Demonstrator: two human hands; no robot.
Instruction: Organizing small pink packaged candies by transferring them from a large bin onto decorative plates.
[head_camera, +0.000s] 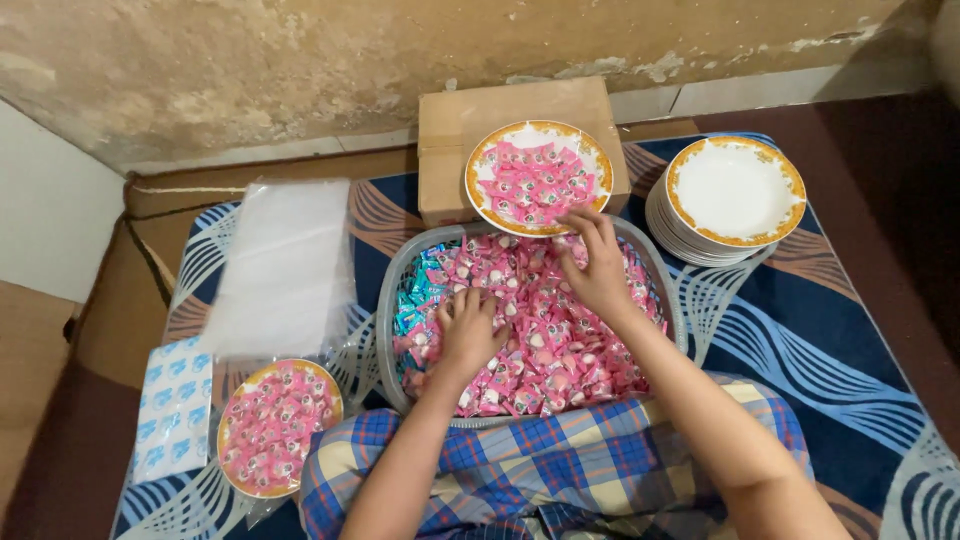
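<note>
A grey basket (668, 290) in front of me is heaped with small pink wrapped candies (545, 345) and a few blue ones (412, 295) along its left side. My left hand (468, 330) presses into the pink pile, fingers curled down among the wrappers. My right hand (598, 262) reaches over the basket's far side, its fingertips at the rim of a gold-edged plate (478, 165) that rests on a cardboard box (470, 120) and holds pink candies. Whether either hand grips a candy is hidden.
A second plate (228, 440) full of pink candies sits at the lower left, inside clear plastic. Beside it lie a blue-and-white packet (172, 405) and a clear plastic bag (285, 265). A stack of empty plates (735, 195) stands at the right on the patterned blue mat (820, 340). A wall runs behind.
</note>
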